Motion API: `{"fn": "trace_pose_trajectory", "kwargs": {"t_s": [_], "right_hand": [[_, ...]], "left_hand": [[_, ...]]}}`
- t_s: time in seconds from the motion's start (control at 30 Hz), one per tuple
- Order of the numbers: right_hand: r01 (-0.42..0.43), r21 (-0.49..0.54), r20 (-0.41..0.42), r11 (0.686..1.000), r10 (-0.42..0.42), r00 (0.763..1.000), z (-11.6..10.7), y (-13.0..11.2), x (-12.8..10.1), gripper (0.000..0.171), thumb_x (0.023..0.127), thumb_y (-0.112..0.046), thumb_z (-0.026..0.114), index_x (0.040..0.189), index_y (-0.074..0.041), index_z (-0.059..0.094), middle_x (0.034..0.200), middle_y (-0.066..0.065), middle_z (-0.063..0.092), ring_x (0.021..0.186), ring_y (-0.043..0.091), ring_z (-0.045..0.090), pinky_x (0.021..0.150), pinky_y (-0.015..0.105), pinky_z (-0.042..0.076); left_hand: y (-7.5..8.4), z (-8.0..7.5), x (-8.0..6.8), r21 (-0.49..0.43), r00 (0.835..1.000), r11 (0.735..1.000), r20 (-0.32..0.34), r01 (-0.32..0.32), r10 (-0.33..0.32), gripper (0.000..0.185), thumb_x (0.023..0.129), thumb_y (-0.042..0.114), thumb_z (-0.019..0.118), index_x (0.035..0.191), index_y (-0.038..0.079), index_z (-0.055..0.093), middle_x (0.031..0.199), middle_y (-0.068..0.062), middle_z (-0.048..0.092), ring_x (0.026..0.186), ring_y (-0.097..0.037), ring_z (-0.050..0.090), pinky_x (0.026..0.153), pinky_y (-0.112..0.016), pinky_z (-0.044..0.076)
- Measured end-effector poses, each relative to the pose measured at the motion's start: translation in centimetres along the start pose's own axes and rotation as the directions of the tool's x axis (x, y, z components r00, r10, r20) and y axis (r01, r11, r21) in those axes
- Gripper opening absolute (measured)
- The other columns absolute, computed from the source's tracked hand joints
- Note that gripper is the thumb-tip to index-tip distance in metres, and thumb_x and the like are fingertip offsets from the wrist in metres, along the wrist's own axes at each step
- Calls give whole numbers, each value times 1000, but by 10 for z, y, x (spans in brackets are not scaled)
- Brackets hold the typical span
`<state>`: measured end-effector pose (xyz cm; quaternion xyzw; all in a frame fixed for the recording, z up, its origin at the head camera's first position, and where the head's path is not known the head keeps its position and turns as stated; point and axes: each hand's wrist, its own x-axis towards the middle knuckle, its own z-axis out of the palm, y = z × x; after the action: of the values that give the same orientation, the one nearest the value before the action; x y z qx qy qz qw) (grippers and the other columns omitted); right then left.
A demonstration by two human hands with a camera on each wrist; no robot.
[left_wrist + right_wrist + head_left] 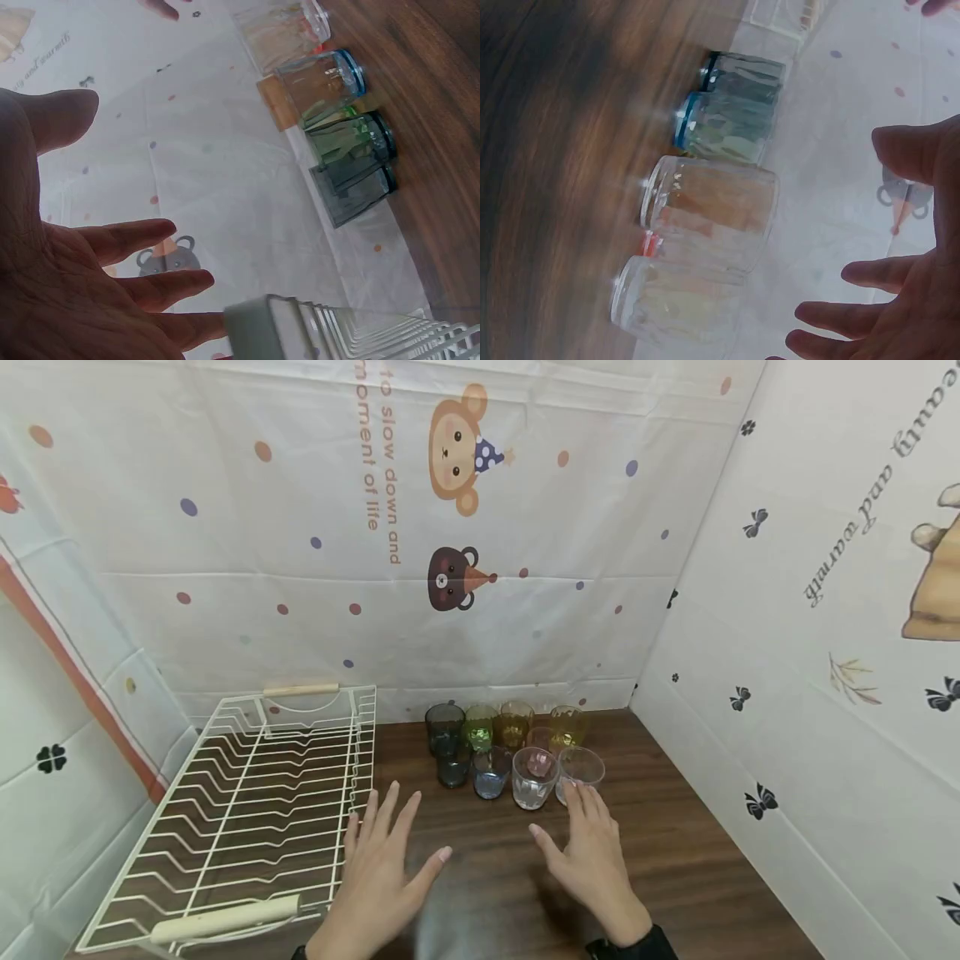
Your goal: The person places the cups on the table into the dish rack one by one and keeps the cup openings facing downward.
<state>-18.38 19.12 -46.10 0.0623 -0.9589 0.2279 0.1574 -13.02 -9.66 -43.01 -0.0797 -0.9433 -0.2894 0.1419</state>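
My left hand (381,870) is held with spread fingers beside the right edge of a white wire dish rack (219,827), holding nothing. Fingers extended, my right hand (592,856) is also without anything in its grasp. Its fingertips overlap the right clear glass (587,764) in the head view; the right wrist view shows them apart from the glasses. Left of that glass stand another clear glass (532,789), a blue glass (491,782) and a smaller dark glass (453,772). Behind them are grey (446,720), green (480,727), amber (516,727) and yellow (570,724) glasses, partly hidden.
The rack has pale wooden handles (225,919) at its front and back. All the glasses are on a dark wooden table (480,868). A printed white sheet (330,577) covers the back wall close behind them, and another patterned sheet (750,718) rises along the right side.
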Motion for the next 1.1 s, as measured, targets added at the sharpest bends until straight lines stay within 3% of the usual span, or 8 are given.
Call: {"fn": "trace_pose_trajectory", "kwargs": {"t_s": [0.37,0.63,1.1], "right_hand": [[-4,-34,-57,999,2,998,0,22,39,89,94,-30,81,165,-5,34,168,37,29,156,59,28,109,82,40],[-53,-61,42,997,56,998,-5,36,67,103,93,-32,81,170,-4,19,173,38,14,159,61,16,114,83,35],[-131,-68,193,989,142,971,3,38,81,105,92,-27,82,170,-1,16,172,40,13,158,63,15,117,83,30]], "left_hand": [[1,-5,14,23,997,999,-58,-48,50,80,96,56,72,161,15,48,173,-21,34,162,-53,23,123,-80,16],[5,-6,27,-19,996,998,-67,-62,60,82,96,55,73,162,15,46,175,-21,32,163,-52,20,123,-81,14],[7,-23,35,-41,996,997,-64,-63,61,85,96,54,73,165,16,42,177,-19,25,165,-52,13,124,-80,11]]}}
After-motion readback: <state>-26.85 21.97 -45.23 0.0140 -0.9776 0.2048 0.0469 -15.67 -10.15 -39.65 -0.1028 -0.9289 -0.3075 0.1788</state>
